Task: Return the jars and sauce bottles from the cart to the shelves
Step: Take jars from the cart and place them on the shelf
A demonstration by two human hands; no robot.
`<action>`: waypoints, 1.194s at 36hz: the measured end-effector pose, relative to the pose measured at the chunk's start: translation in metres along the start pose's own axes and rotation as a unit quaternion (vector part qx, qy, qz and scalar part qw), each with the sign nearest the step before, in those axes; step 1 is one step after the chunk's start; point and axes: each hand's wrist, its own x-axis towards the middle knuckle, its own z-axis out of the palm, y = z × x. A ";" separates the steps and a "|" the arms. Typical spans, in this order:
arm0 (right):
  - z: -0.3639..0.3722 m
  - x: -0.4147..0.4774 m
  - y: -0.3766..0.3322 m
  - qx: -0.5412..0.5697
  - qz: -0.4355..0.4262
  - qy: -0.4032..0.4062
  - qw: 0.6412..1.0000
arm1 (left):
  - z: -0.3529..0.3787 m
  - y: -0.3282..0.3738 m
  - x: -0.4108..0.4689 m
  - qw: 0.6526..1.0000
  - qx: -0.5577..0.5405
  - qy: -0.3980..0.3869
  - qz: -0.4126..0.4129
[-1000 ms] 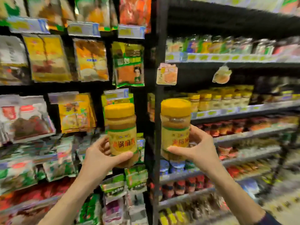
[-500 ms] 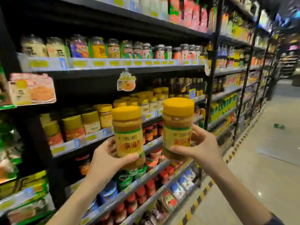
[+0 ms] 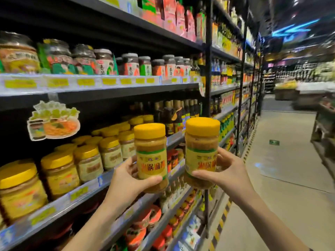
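Jars: 2 matter here, both upright, both held up in the air in front of the shelving, neither touching a shelf. Left jar [image 3: 151, 156] has a yellow lid, tan paste and a yellow label with red characters, and it sits in my left hand [image 3: 126, 180]. The thumb [image 3: 150, 179] curls across the front low on the label, and the other fingers wrap behind, mostly hidden. Right jar [image 3: 201, 153], same product, is gripped by my right hand [image 3: 228, 174], thumb across the lower label, fingers curled round the far side. The 2 are side by side, near each other with a gap between, and the right one sits a bit higher in frame.

Behind the left jar, the middle shelf [image 3: 85, 190] carries a row of matching yellow-lid jars [image 3: 87, 160]. Further along that shelf stand dark bottles [image 3: 174, 113]. The upper shelf [image 3: 108, 81] holds dark-lidded jars [image 3: 101, 62] with mixed labels, with yellow price tags along its rim. A promo card [image 3: 52, 122] showing a bowl of food hangs under it. Below my hands sit red-lidded jars [image 3: 145, 220], blurred. Pale aisle floor [image 3: 282, 169] runs off on the right.
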 end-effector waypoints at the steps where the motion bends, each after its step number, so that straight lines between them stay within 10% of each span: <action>1: -0.001 0.011 0.007 0.000 -0.001 0.002 1.000 | 0.004 -0.002 0.014 1.000 0.000 -0.002 0.006; 16: -0.019 0.142 0.115 -0.026 0.013 0.015 0.999 | 0.057 -0.044 0.157 0.999 0.033 0.017 0.005; 43: -0.038 0.357 0.259 0.080 0.025 -0.206 0.975 | 0.123 -0.120 0.375 0.942 0.225 0.215 -0.129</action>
